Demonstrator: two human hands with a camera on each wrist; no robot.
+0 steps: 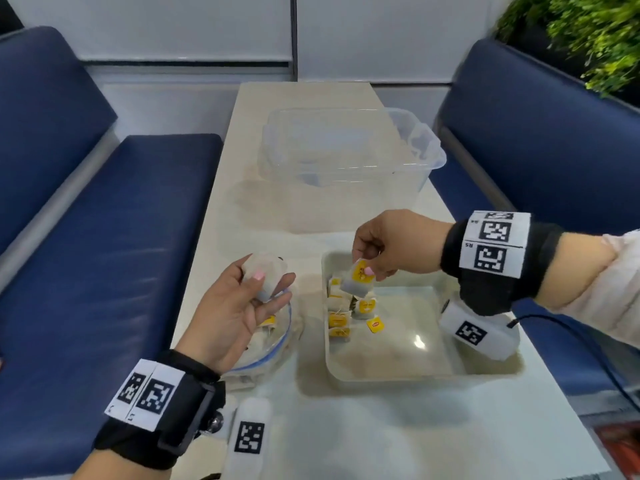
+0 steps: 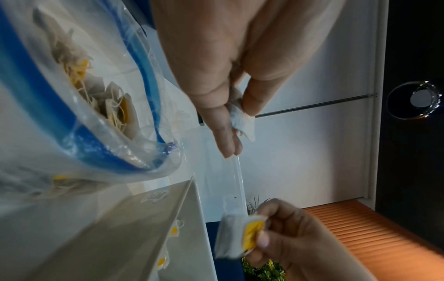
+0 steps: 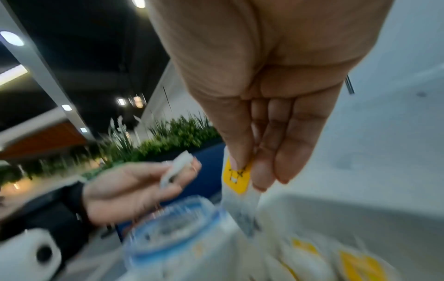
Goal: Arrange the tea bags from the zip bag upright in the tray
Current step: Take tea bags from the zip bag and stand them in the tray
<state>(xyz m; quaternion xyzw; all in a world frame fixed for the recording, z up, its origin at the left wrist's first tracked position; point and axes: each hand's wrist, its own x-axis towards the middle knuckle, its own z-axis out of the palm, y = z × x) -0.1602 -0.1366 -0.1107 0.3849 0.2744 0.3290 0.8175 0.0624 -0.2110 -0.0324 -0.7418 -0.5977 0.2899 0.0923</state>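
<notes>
**Open tray floor at right, crowded left wall**

In the head view, bare tray (image 1: 398, 372) floor across centre and lower right, wide enough for a hand from above. Tea bags (image 1: 341, 308) packed along the tray's left wall, one loose yellow tag (image 1: 376, 324) just beside them. Right hand (image 1: 391, 249) with a bag (image 1: 358, 280) over the upper-left corner, blocking that approach. Wrist camera (image 1: 479, 332) hanging over the right rim. Left hand (image 1: 239, 303) over the zip bag (image 1: 277, 344) mouth at lower left, covering the opening. Narrow strip of table (image 1: 308, 427) between zip bag and tray. Clear tub (image 1: 349, 150) at upper centre, well apart from the tray.
</notes>
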